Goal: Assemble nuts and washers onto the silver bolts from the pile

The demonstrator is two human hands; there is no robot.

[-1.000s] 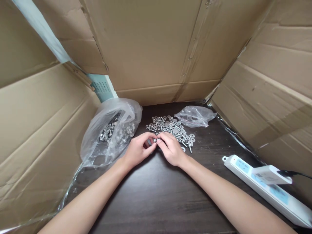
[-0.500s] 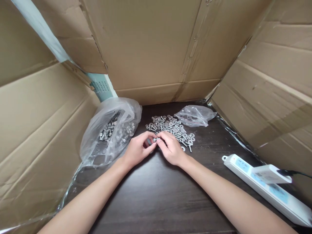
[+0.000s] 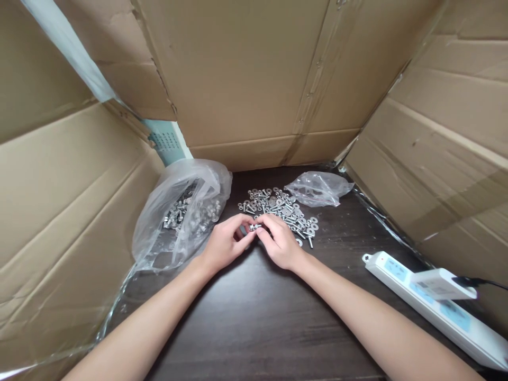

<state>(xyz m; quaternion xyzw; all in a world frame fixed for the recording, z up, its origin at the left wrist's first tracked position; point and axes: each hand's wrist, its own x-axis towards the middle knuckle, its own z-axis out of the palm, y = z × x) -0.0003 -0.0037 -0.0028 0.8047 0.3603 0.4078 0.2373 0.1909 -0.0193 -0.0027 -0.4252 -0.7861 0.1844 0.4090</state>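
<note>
Between my two hands is a small metal bolt (image 3: 254,227), lying sideways, with what looks like a nut or washer on it. My left hand (image 3: 227,239) pinches its left end between thumb and fingers. At the other end, the thumb and forefinger of my right hand (image 3: 280,242) close on the bolt. Fingertips hide part of it, so its exact parts cannot be made out. Just behind my hands spreads a loose pile of bolts, nuts and flat washers (image 3: 289,211).
To the left stands a clear plastic bag (image 3: 148,211) with more metal fasteners (image 3: 178,211) inside. A smaller plastic bag (image 3: 319,188) lies behind right. A white power strip (image 3: 420,301) with a plugged-in adapter (image 3: 440,284) sits at right. Cardboard walls (image 3: 246,74) enclose the dark table (image 3: 254,328).
Both hands stay in nearly the same place. The right fingertips have shifted slightly on the bolt, and a bit more of it shows. The whole view has drifted by a few pixels.
</note>
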